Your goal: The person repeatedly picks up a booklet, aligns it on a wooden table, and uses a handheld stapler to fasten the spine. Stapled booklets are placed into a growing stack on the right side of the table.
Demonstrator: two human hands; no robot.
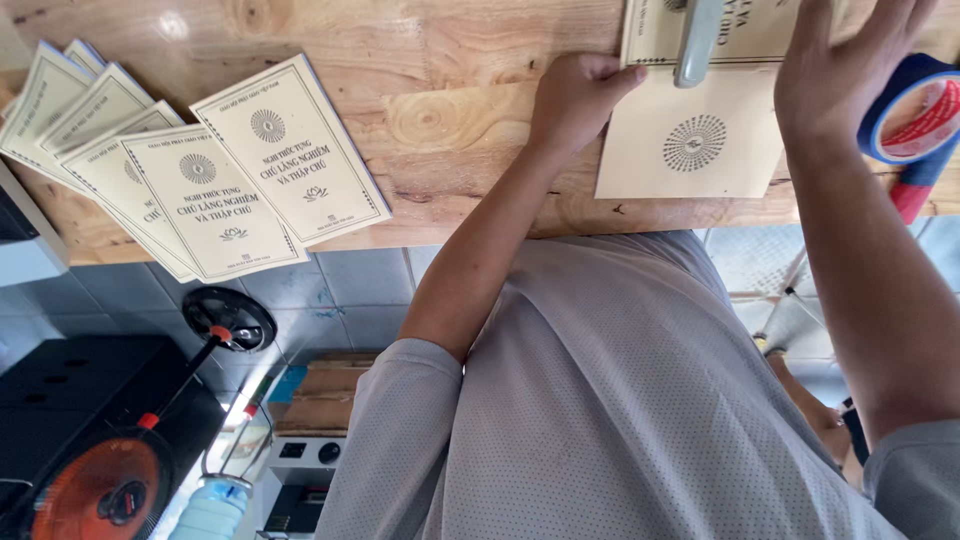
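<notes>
two hands are on the wooden table, and the view is flipped, so the person's grey shirt fills the bottom and the table runs along the top. the left hand is curled up, with fingertips pinching the left edge of a cream booklet that has a round sunburst mark on its cover. that booklet lies close to the table edge nearest the person, with one corner nearly on the edge. the right hand is spread open and flat, palm down, just right of the booklet. honestly can't tell whether it's pressing on anything, since the fingertips run out of frame. a grey handle-like tool lies across a second booklet right above the first one. a blue roll of tape with a red and white inner face sits beside the right hand, by the right end of the table. well apart, toward the left end, a fanned stack of matching booklets lies face up, overlapping each other. below the table edge there's tiled floor and an orange fan.
</notes>
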